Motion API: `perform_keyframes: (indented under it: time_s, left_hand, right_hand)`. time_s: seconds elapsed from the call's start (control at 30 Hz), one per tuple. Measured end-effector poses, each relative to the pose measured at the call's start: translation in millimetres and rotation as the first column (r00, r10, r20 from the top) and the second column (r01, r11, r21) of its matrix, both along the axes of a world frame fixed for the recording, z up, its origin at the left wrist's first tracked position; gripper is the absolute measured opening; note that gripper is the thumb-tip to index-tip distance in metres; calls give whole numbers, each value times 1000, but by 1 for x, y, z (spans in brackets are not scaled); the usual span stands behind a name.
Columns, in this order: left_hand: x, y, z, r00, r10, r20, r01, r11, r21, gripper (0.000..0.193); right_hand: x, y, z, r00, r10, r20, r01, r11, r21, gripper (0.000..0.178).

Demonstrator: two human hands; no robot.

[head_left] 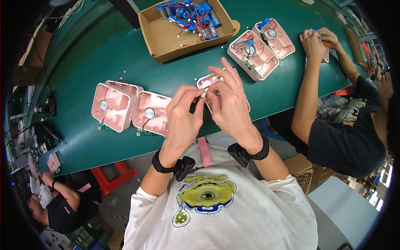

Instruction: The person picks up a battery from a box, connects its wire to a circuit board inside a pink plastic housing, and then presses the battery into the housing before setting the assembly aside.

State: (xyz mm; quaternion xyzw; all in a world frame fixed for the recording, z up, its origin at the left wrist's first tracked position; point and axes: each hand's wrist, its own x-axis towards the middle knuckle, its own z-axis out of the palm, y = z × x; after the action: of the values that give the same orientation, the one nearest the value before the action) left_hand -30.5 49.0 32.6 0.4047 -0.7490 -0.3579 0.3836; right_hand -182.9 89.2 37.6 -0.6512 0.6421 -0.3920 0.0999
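My left hand (183, 112) and my right hand (229, 100) meet over the table, thumbs and forefingers pinched on a small pale part (203, 94). It looks like a connector or a tiny board, too small to tell which. Beneath my hands lies a pink plastic housing (204, 82), mostly hidden by my fingers. Just left of my left hand is an open pink housing (160, 100) with a round metal-backed speaker (149, 113). Farther left stands another pink housing (118, 114) with a speaker (104, 105) and a green board (104, 127) below its edge.
A cardboard box (160, 50) of blue wired battery packs (214, 18) stands at the back. Right of it are two more pink housings (262, 71) with wiring inside. A co-worker's hands (314, 43) work at the right; another person (66, 200) sits lower left, near a red stool (110, 179).
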Motion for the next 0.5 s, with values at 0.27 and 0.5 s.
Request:
perform_keyframes:
  time_s: [0.27, 0.5]
  left_hand:
    - [11, -20, 6, 996, -12, 89, 15, 999, -32, 20]
    - [10, -21, 10, 998, -24, 58, 21, 999, 40, 21]
  right_hand:
    - [-49, -69, 84, 980, 72, -184, -48, 990, 130, 21]
    - [-64, -174, 40, 760, 316, -568, -195, 945, 263, 24]
